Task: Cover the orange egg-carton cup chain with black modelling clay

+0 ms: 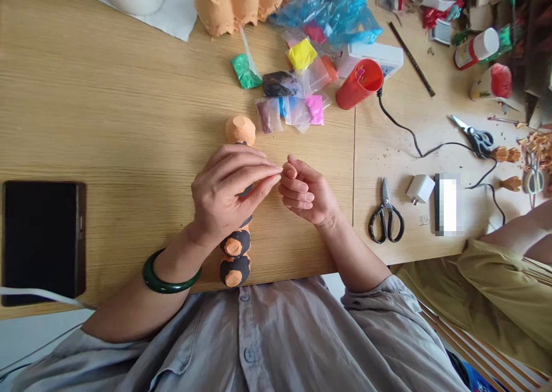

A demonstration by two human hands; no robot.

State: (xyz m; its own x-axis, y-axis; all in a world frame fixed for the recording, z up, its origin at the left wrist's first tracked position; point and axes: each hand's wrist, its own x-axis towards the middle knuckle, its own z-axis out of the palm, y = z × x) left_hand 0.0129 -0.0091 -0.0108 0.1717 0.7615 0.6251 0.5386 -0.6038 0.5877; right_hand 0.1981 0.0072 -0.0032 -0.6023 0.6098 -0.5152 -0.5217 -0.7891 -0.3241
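My left hand is closed, its thumb and fingertips pinched together beside the fingers of my right hand. The right hand's fingers are curled in, with thumb and forefinger meeting. Whatever lies between the fingertips of either hand is too small or hidden to name. Beneath the left hand runs a row of orange egg-carton cups, several partly covered in black; the left hand hides its middle. At the far end of that row is a plain orange cup. A green bangle circles the left wrist.
Small bags of coloured clay-like material lie ahead, by a red cup and a white power strip. Scissors, a charger and a black cable are rightward. A tablet lies left; another person sits right.
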